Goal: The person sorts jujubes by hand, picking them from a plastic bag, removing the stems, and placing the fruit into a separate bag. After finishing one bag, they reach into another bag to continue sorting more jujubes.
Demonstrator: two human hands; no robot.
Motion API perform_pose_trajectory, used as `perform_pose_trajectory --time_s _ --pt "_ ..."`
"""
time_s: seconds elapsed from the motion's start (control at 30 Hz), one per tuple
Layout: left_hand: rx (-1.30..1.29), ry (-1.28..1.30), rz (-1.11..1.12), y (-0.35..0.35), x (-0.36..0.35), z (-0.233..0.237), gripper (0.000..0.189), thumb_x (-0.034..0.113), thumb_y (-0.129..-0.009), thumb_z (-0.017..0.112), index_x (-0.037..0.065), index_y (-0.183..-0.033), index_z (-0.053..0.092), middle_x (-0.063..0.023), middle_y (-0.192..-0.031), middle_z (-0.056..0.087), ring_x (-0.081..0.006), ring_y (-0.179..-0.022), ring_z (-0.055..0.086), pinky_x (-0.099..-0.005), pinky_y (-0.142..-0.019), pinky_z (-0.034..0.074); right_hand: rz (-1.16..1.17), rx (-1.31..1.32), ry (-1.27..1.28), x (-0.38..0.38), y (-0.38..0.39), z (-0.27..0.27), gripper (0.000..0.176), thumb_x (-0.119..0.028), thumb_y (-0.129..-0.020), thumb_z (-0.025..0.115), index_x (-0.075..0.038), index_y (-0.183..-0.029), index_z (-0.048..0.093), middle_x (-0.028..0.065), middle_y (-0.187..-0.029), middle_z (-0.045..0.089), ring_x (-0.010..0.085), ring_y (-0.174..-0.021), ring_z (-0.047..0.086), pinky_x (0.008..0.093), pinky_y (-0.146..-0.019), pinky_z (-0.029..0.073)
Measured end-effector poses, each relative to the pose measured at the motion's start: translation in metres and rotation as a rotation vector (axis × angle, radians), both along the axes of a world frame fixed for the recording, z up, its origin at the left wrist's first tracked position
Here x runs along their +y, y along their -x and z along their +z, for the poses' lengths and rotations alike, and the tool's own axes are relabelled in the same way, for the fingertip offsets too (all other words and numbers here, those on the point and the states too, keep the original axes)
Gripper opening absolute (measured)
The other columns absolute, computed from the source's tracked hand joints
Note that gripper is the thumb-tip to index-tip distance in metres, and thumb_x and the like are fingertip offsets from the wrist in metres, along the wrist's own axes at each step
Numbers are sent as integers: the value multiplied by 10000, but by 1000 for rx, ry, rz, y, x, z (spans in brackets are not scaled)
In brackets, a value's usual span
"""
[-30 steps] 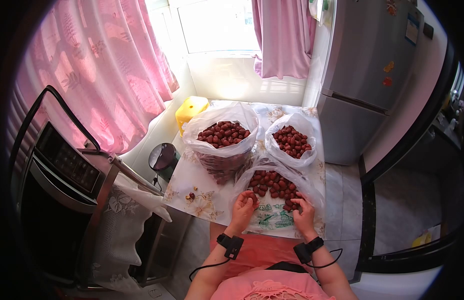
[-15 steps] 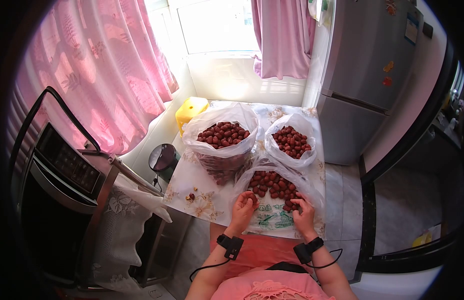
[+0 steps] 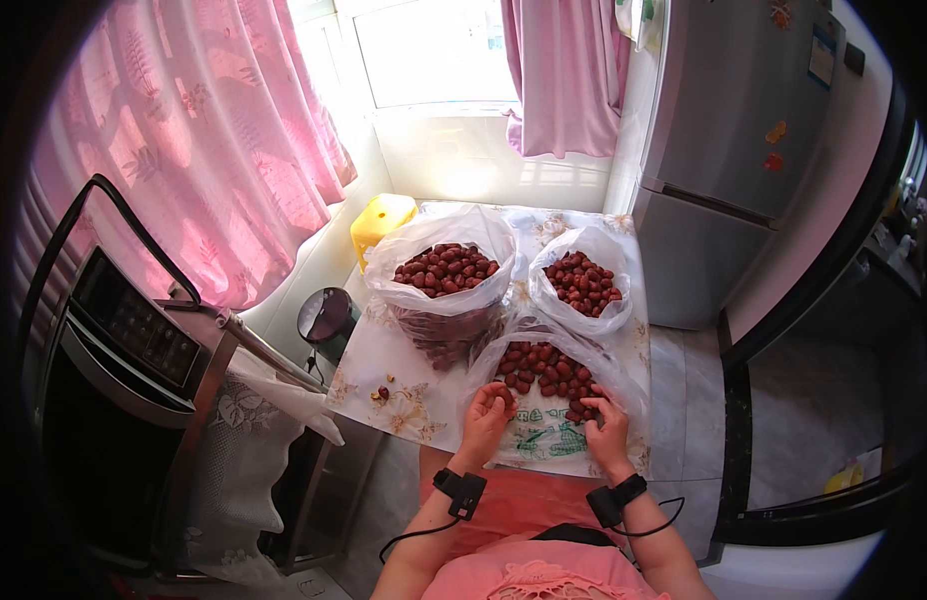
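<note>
In the head view, a spread plastic bag with green print lies at the table's front edge, with a heap of red dates in its mouth. My left hand is at the bag's left side, its fingers curled round a red date. At the right edge of the heap, my right hand has its thumb and fingers closed at a date; the fingertips are partly hidden among the fruit. Each wrist wears a black strapped device with a cable.
Behind stand a large clear bag of dates and a smaller white bag of dates. Small scraps lie on the patterned tablecloth at left. A yellow container, a dark bin and a fridge surround the table.
</note>
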State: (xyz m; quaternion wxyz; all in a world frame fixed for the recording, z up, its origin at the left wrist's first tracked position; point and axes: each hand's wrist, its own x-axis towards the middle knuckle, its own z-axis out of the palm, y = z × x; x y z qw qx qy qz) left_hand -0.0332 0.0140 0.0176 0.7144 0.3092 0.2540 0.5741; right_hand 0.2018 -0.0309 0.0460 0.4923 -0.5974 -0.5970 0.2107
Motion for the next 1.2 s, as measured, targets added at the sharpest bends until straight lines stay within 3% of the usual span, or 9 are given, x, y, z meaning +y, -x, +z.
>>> perform_pose_trajectory --time_s 0.53,1.2 --pt "-8 22 16 0 0 0 255 146 -1038 572 80 -1282 535 -44 -1098 604 -167 -999 589 -338 -930 490 2 -44 -22 1 -2 -5 386 90 -717 513 -12 -1034 709 197 -1244 675 341 -1180 645 388 -999 508" --pt "-4 6 11 0 0 -2 281 169 -1037 585 80 -1295 517 -21 -1106 613 -143 -1004 601 -315 -920 495 4 -33 -46 2 -2 -6 359 59 -734 540 -45 -1034 710 191 -1216 677 368 -1172 631 412 -989 503"
